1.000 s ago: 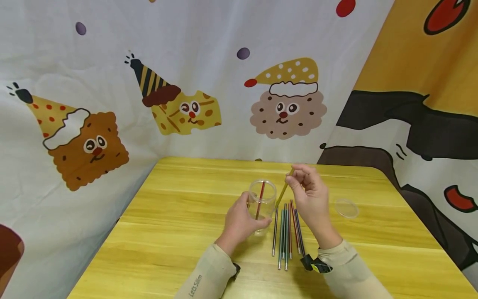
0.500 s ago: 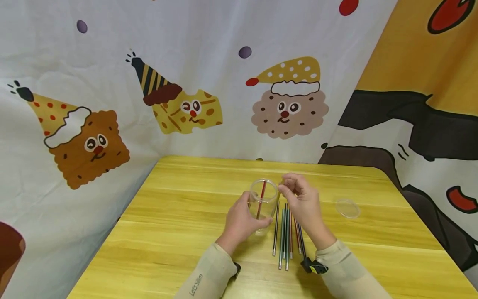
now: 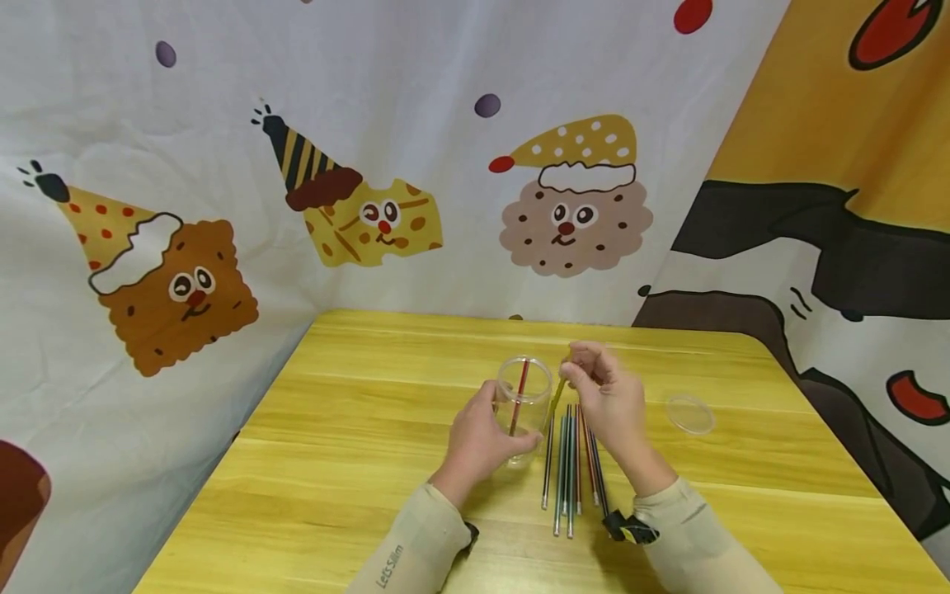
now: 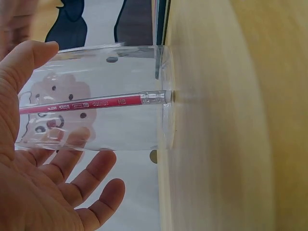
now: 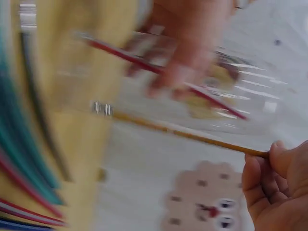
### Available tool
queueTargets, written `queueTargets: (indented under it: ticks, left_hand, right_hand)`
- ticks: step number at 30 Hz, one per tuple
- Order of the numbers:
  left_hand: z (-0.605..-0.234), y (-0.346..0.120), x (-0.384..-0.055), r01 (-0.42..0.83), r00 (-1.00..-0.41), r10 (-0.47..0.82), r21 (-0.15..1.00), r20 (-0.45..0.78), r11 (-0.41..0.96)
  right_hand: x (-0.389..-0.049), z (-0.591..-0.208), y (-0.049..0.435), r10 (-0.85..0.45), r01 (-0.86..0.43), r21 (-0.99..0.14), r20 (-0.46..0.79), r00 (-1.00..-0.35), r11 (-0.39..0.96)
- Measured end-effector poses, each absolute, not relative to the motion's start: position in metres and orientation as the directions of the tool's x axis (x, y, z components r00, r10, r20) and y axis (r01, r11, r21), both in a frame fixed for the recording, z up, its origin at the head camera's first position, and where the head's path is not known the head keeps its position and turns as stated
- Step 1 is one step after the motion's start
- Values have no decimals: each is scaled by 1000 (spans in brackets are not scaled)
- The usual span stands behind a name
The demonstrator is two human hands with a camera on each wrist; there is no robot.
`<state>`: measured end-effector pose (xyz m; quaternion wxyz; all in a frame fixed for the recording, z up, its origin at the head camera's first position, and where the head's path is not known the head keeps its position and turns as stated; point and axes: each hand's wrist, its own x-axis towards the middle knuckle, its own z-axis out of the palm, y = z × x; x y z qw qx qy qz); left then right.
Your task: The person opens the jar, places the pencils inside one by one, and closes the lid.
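- The left hand (image 3: 482,433) holds the clear jar (image 3: 533,411) with thumb and fingers bent partway round its side; the jar stands upright on the tabletop (image 3: 356,429).
- The right hand (image 3: 612,396) pinches the yellow pencil (image 5: 192,135) near its upper end between thumb and fingers.
- The yellow pencil is outside the jar, just beside its right side, tilted, metal-banded end down; contact with the tabletop cannot be told.
- The red pencil (image 4: 86,104) leans inside the jar, eraser end at the base.
- Several loose pencils (image 3: 570,470) lie right of the jar.
- The clear lid (image 3: 690,414) lies flat beyond the right hand.
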<state>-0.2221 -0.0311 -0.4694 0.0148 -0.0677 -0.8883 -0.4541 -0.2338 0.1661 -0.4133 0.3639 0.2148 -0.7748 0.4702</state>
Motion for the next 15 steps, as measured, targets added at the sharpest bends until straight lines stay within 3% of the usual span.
queueTargets:
  ticks: [4, 6, 11, 15]
  left_hand:
    - [-470, -31, -222, 131, -991, 103, 804, 87, 580]
    - [-470, -31, -222, 131, -991, 103, 805, 87, 579]
    - [-470, -30, -222, 121, -992, 103, 805, 75, 581]
    - [-470, -30, -223, 114, -993, 97, 809, 71, 577]
  right_hand:
    - [-226, -374, 165, 91, -813, -463, 882, -463, 353]
    - [-218, -358, 163, 132, -859, -445, 895, -425, 252]
    - [-205, -343, 160, 198, -904, -427, 889, -414, 31]
    - [-200, -339, 159, 196, -897, -438, 886, -419, 62]
